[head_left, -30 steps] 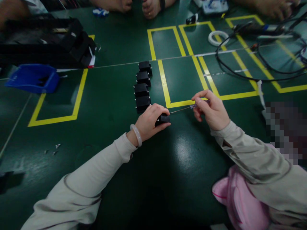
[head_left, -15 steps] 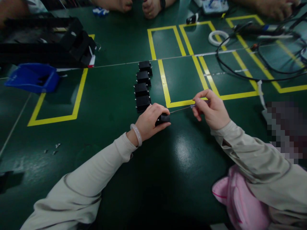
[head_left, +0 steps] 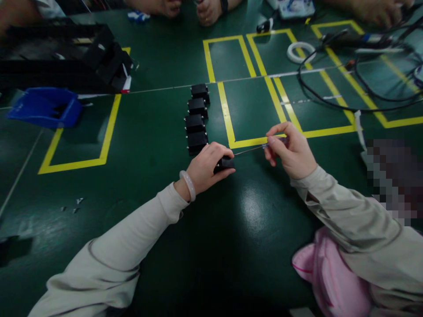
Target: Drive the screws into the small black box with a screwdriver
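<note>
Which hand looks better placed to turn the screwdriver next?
Probably the right hand: it holds the screwdriver, whose thin shaft runs toward the black block, while the left hand is occupied gripping that block.

Dim lighting is recorded. A pale glare patch is reflected by the glossy green tabletop; a faint shadow is cast below the right hand. The black trays and blue bin at left are blurred and stretched; the right margin is partly pixelated.
</note>
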A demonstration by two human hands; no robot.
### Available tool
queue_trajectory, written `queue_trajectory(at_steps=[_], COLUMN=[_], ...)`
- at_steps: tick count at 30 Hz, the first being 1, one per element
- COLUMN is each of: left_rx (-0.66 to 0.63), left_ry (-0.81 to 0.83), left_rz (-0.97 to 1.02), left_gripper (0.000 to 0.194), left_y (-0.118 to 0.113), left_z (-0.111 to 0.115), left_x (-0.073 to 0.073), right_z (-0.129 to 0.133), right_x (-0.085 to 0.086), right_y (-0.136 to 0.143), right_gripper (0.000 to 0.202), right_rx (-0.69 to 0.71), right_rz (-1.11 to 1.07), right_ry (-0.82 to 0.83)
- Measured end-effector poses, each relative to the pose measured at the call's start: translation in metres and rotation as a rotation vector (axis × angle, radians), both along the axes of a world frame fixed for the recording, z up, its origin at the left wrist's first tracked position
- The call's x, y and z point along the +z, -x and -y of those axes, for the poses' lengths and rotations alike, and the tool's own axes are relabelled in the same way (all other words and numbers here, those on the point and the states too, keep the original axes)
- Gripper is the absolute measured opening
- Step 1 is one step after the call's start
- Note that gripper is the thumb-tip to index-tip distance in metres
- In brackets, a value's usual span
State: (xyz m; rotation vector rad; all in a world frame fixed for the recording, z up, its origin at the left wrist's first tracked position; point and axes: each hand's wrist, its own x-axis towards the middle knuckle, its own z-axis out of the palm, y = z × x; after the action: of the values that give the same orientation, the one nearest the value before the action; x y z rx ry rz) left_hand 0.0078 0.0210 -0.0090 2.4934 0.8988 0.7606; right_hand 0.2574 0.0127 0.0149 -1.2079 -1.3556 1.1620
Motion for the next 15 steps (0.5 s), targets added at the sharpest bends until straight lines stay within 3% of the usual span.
queue_trajectory(at_steps=[15], left_rx=[-0.002], left_ry=[0.002], left_rz=[0.003], left_gripper=[0.027], left_y=[0.0006], left_z=[-0.0002], left_x=[0.0006], right_z=[0.0004], right_x=[0.0012], right_y=[0.0017], right_gripper=[0.021], right_rx=[-0.001], right_rz=[0.007], right_ry=[-0.009])
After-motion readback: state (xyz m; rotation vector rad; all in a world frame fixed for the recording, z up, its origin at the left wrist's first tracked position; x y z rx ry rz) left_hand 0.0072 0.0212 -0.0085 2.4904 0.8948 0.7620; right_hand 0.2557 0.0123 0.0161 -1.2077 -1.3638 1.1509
